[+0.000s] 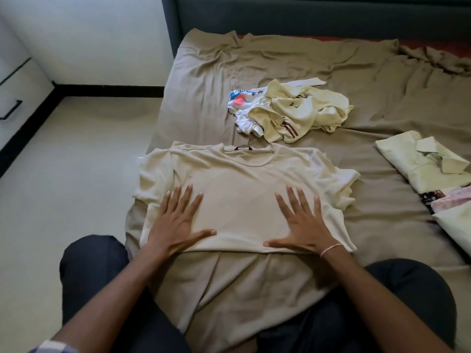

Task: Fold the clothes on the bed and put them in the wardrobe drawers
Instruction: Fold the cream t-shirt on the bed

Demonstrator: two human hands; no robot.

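Note:
A beige T-shirt (239, 184) lies spread flat, collar away from me, on the brown bedsheet (369, 118). My left hand (175, 220) presses flat on its lower left part, fingers straight and spread. On the lower right part my right hand (303, 222) presses flat in the same way, with a pink band at the wrist. Beyond the collar sits a crumpled heap: a cream shirt with dark red stripes (303, 110) over a white printed shirt (243, 103).
Folded pale green shirts (420, 159) and a floral piece (446, 197) lie stacked at the bed's right edge. A dark grey headboard (305, 16) runs along the back. White drawers with black handles (15, 98) stand at the far left beside the tiled floor (76, 161).

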